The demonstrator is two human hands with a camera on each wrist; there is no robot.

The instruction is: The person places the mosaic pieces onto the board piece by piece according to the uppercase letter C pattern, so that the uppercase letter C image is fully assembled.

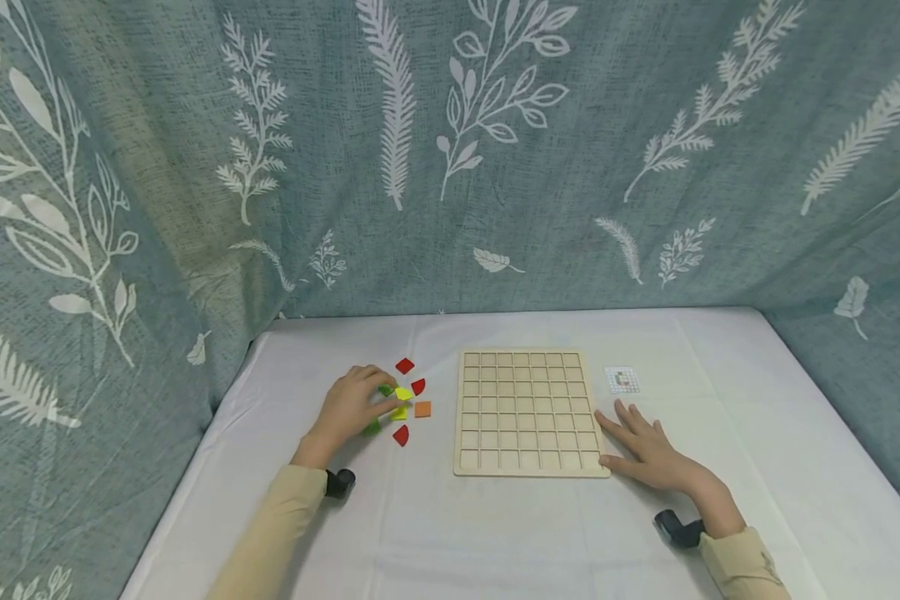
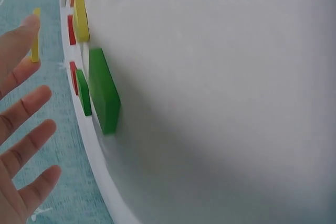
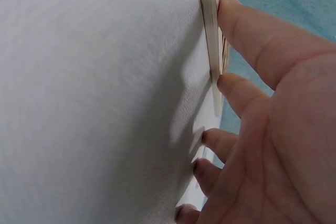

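Note:
My left hand pinches a thin yellow piece between thumb and index finger, above the table, while its other fingers are spread. Around and below it lie green pieces, another yellow piece, red pieces and an orange square. To their right lies a wooden grid board with rows of square cells. My right hand has its fingers spread, with the thumb and index fingertips touching the board's right edge.
A small printed card with a coloured pattern on a grid lies right of the board, just beyond the right hand's fingertips. White cloth covers the table. A blue-green leaf-patterned curtain hangs behind and at both sides.

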